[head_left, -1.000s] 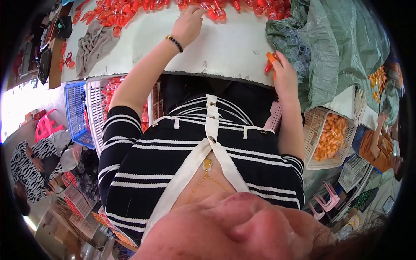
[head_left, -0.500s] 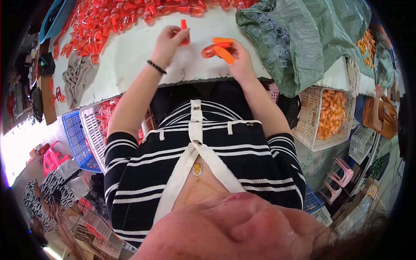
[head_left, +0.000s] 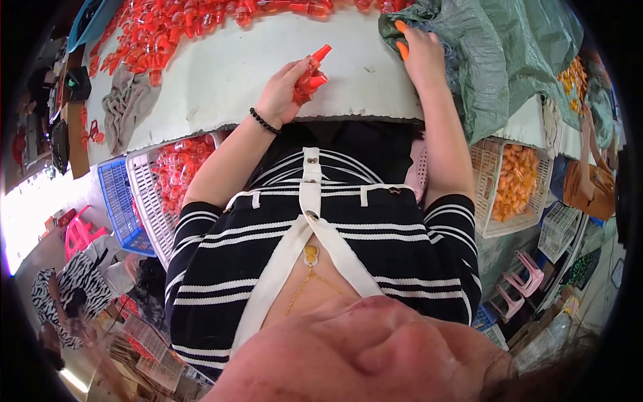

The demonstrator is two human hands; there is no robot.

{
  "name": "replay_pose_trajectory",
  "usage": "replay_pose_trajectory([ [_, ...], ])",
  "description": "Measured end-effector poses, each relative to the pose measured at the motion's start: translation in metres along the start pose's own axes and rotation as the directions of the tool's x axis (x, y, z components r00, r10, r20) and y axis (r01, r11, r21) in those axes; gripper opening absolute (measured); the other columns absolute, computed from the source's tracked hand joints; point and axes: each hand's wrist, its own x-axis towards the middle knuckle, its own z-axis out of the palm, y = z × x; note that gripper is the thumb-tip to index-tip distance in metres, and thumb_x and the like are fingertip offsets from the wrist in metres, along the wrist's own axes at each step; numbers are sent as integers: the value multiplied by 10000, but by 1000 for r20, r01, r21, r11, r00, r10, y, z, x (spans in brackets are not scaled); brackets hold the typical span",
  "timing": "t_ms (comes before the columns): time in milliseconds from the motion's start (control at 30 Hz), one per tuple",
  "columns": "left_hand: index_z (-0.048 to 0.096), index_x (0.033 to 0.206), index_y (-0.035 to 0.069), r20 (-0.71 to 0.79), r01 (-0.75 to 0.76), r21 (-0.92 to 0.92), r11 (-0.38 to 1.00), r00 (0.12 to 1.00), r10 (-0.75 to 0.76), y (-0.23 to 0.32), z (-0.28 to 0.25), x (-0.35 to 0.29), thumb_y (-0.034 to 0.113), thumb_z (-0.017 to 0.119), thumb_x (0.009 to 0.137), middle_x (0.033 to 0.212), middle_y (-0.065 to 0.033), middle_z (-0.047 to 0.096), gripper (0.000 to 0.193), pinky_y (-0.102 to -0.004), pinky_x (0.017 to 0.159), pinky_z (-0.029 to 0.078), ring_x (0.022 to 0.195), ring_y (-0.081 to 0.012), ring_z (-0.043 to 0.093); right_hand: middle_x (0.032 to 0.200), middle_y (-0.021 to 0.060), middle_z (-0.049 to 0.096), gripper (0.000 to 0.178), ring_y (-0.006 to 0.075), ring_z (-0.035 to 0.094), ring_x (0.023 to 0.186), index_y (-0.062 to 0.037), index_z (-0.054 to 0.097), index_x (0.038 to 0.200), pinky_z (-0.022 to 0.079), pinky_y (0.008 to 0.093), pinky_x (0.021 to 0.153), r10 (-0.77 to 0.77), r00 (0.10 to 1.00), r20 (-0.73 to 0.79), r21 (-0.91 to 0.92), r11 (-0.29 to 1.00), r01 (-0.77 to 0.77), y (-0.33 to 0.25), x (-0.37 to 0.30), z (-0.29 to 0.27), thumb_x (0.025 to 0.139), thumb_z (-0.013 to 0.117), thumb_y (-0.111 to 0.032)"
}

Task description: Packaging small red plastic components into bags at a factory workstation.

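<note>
My left hand point(head_left: 287, 92), with a dark bead bracelet at its wrist, is closed around small translucent red plastic bottles point(head_left: 307, 87). Two red pointed tops stick out past the fingers, to the right. My right hand point(head_left: 423, 59) reaches over the mouth of a green woven plastic bag point(head_left: 499, 67). Orange finger covers point(head_left: 402, 49) sit on two of its digits, which are spread apart with nothing visible between them. Clear plastic pieces point(head_left: 451, 79) lie in the bag beside this hand, partly hidden by it. Its other fingertips cannot be seen.
A heap of red bottles point(head_left: 157, 47) covers the far left of the white table point(head_left: 221, 87). A grey cloth point(head_left: 127, 107) lies at its left. Below are a white crate point(head_left: 144, 194) of red pieces and another crate point(head_left: 487, 201) of orange ones.
My right hand has moved right and away from me, from mid-table to the green bag. The red piece it held is now out of its fingers. My left hand has come nearer and right, now with two red tops showing.
</note>
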Motion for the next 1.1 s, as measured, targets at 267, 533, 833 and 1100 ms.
replay_pose_trajectory([
  [267,550,1195,55,16,87,6,996,996,-88,12,14,-13,313,528,954,999,-38,611,354,-234,614,447,801,-103,571,949,60,616,366,223,581,843,-77,571,1179,486,340,745,10,999,33,4,1000,-10,-22,-9,10,822,655,-71],
  [533,575,1167,30,227,169,95,981,956,-187,16,12,-13,375,495,967,858,-8,582,407,-219,585,428,727,-92,535,1013,10,574,411,68,552,842,-56,525,1274,459,204,754,-31,951,308,902,328,-281,-79,-27,-13,876,619,-10],
  [833,598,1092,1,251,131,289,948,946,-207,27,16,-20,405,480,972,803,-6,557,438,-201,589,414,702,-82,506,1020,52,629,403,130,620,901,-26,590,1180,503,260,804,-82,959,272,880,423,-214,-84,-20,-32,797,716,-47],
  [1100,592,1112,-15,237,174,258,950,942,-237,22,14,-16,379,504,968,817,-21,562,429,-207,649,445,705,-84,505,1053,70,620,402,158,629,934,-22,594,1181,508,273,840,-165,945,282,845,509,-163,-81,-19,-34,793,701,-14],
])
